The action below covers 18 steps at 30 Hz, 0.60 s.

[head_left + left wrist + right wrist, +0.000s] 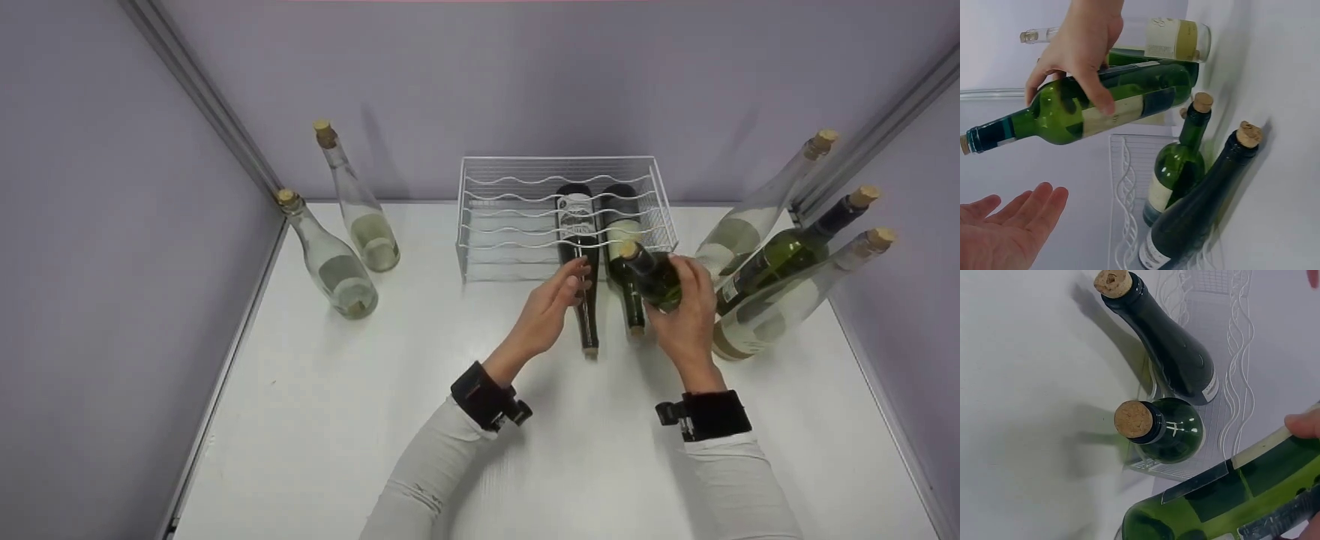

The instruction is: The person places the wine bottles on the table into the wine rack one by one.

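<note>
My right hand (686, 311) grips a green bottle (660, 283) by its body, holding it raised at the right front of the white wire rack (510, 225). In the left wrist view that bottle (1123, 109) is tilted, its corked neck toward the left hand. My left hand (546, 311) has its fingers extended and holds nothing; in the head view it overlaps the dark bottle (587, 300) lying in the rack. Beside that one lies a green bottle (622, 277), also in the rack, its corked neck pointing to the front. The right wrist view shows both corks, with the held bottle (1224, 495) next to them.
Two clear corked bottles, one in front (334, 270) and one behind (367, 225), stand left of the rack. At the right stand clear bottles (772, 315) and a green bottle (780, 262), close together. Walls enclose the back and sides of the white table (315, 450).
</note>
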Each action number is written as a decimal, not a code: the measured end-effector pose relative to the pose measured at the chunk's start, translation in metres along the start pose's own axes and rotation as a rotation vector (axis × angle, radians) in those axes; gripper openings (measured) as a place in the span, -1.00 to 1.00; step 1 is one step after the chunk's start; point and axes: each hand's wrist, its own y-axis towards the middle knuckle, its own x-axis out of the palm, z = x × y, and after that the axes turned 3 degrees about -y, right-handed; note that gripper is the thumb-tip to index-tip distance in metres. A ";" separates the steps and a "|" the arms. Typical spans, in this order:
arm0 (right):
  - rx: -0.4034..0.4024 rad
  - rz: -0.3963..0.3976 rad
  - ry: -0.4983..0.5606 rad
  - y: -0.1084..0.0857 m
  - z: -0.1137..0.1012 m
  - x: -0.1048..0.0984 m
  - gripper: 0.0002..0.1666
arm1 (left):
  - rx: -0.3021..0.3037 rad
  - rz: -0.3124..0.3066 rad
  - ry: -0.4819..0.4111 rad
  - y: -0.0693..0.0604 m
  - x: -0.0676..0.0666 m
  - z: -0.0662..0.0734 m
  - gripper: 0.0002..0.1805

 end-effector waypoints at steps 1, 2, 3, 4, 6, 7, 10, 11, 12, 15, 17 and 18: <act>-0.018 -0.017 -0.011 -0.001 -0.001 0.000 -0.03 | 0.001 0.002 -0.013 0.001 -0.001 0.002 -0.08; -0.030 -0.034 -0.025 -0.002 -0.002 0.000 -0.02 | 0.000 0.001 -0.026 0.002 -0.001 0.003 -0.07; -0.042 -0.050 -0.040 -0.003 -0.004 0.001 -0.01 | -0.003 -0.001 -0.041 0.003 -0.002 0.005 -0.06; -0.053 -0.068 -0.059 -0.004 -0.005 0.001 0.00 | -0.006 -0.005 -0.059 0.003 -0.002 0.006 -0.06; -0.067 -0.096 -0.082 -0.007 -0.008 0.001 0.02 | -0.012 -0.010 -0.082 0.004 -0.003 0.008 -0.06; -0.078 -0.111 -0.092 -0.008 -0.010 0.001 0.03 | -0.012 -0.013 -0.087 0.003 -0.004 0.009 -0.06; -0.124 -0.152 -0.120 -0.010 -0.013 0.001 0.06 | -0.018 -0.011 -0.102 0.003 -0.006 0.012 -0.14; -0.141 -0.164 -0.126 -0.011 -0.014 0.002 0.06 | -0.031 -0.006 -0.103 0.003 -0.007 0.012 -0.19; -0.161 -0.176 -0.136 -0.012 -0.015 0.002 0.06 | -0.047 0.001 -0.103 0.003 -0.008 0.013 -0.25; -0.225 -0.222 -0.180 -0.013 -0.016 0.001 0.07 | -0.114 0.019 -0.070 0.003 -0.011 0.016 -0.41; -0.272 -0.260 -0.213 -0.014 -0.018 0.000 0.08 | -0.155 0.020 -0.014 0.002 -0.013 0.016 -0.47; -0.295 -0.282 -0.227 -0.014 -0.019 -0.001 0.09 | -0.171 0.008 0.028 0.002 -0.014 0.016 -0.48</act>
